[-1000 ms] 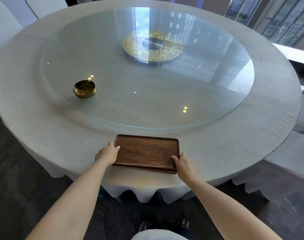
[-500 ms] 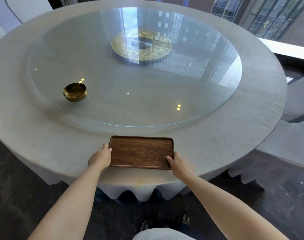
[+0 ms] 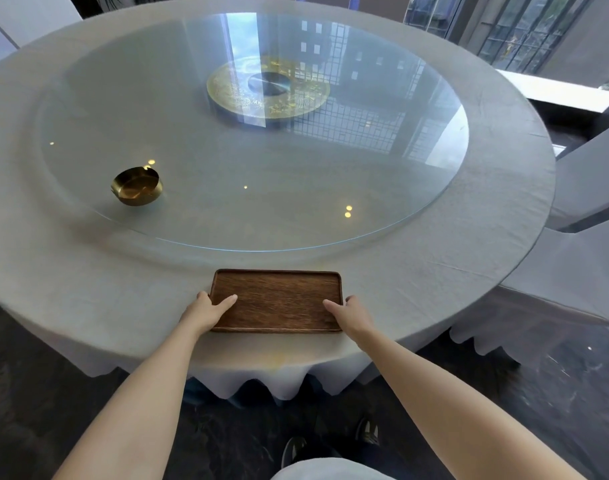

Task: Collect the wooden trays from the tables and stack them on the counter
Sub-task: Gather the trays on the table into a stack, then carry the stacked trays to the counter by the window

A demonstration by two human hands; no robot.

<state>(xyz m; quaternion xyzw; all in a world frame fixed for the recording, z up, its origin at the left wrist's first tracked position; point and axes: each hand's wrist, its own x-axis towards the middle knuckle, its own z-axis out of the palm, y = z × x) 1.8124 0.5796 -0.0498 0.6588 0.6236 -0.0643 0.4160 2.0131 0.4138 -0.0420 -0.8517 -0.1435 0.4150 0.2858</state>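
A dark wooden tray (image 3: pixel 279 299) lies flat on the near rim of a round table covered with a grey cloth (image 3: pixel 88 292). My left hand (image 3: pixel 207 310) grips the tray's left short end, thumb laid on the inner surface. On the right short end sits my right hand (image 3: pixel 351 315), its thumb also over the rim and onto the wood. The tray is empty. No counter is in view.
A large glass turntable (image 3: pixel 254 202) fills the table's middle, with a gold disc (image 3: pixel 268 88) at its hub and a brass bowl (image 3: pixel 136 186) on its left. White-covered chairs (image 3: pixel 580 258) stand at the right; another is at the far left. The floor below is dark.
Both thumbs have slid from the tray's outer edges over the rims onto its inner surface. The tray stays in the same place on the table.
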